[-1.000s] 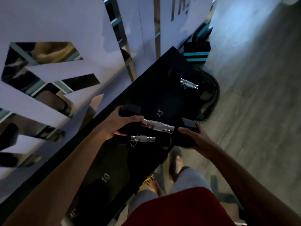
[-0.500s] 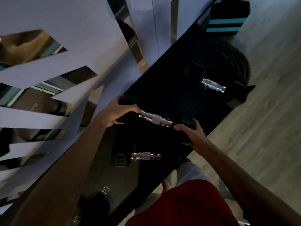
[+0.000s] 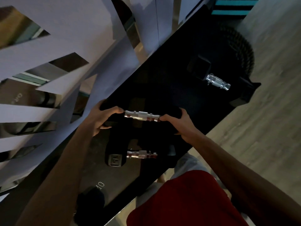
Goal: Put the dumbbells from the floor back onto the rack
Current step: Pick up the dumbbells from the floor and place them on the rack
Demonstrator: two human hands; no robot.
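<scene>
I hold a black dumbbell with a chrome handle (image 3: 142,116) level over the dark rack (image 3: 162,82). My left hand (image 3: 101,118) grips its left head and my right hand (image 3: 180,123) grips its right head. Whether the dumbbell touches the rack I cannot tell. A second dumbbell (image 3: 140,154) with a number plate on its left head lies on the rack just below the held one. A third dumbbell (image 3: 217,82) rests further along the rack at the upper right.
The rack runs diagonally along a mirrored wall (image 3: 48,62) on the left. A coil of thick black rope (image 3: 241,51) and a black-and-teal box (image 3: 234,7) sit past the rack's far end. Grey wood floor (image 3: 268,111) lies to the right.
Both hands have carried the dumbbell a little further along the rack and turned it level. My right hand has closed more firmly on its right head. The view has moved closer.
</scene>
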